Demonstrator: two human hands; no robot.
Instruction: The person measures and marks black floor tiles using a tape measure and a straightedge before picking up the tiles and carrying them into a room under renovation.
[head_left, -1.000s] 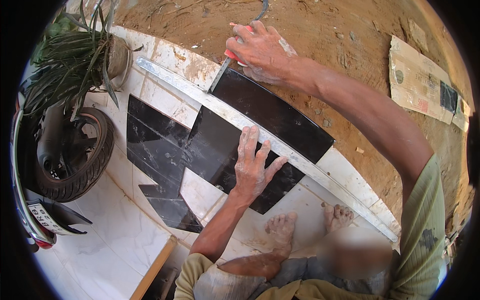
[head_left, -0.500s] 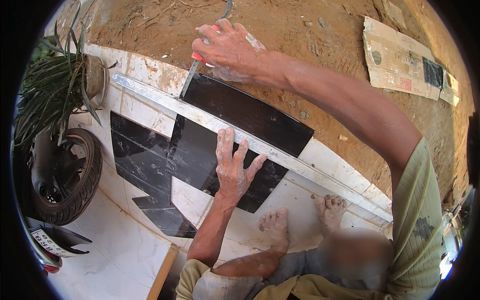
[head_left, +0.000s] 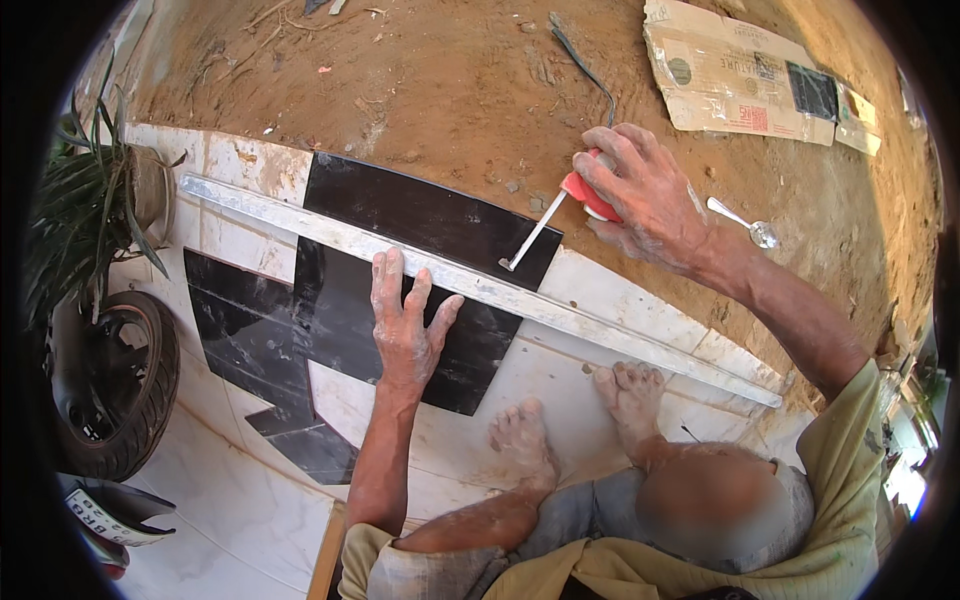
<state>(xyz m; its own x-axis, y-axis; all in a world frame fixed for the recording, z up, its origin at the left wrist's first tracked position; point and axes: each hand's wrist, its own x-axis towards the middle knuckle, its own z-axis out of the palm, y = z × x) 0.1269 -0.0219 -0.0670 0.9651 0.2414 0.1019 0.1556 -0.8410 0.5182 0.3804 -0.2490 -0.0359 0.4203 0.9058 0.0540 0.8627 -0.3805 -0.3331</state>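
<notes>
A long pale metal straightedge (head_left: 540, 318) lies across glossy black tiles (head_left: 406, 195) on white tiled flooring (head_left: 248, 160). My left hand (head_left: 405, 335) rests with fingertips spread on the straightedge and the black tile below it. My right hand (head_left: 645, 205), fingers curled, grips a red-handled tool (head_left: 577, 188); its thin metal shaft slants down to touch the upper black tile near that tile's right end. More black tile pieces (head_left: 235, 310) lie to the left, with white showing between them.
Bare dirt (head_left: 450, 80) borders the tiles, with flattened cardboard (head_left: 730, 60), a dark strip (head_left: 590, 65) and a spoon-like metal item (head_left: 762, 234) on it. At left are a potted plant (head_left: 155, 195) and a motorbike wheel (head_left: 140, 380). My bare feet (head_left: 630, 395) are at lower centre.
My right hand and the red-handled tool have moved rightward and down, from near the tile's left end to its right part. The whole view has shifted; my left hand stays on the straightedge.
</notes>
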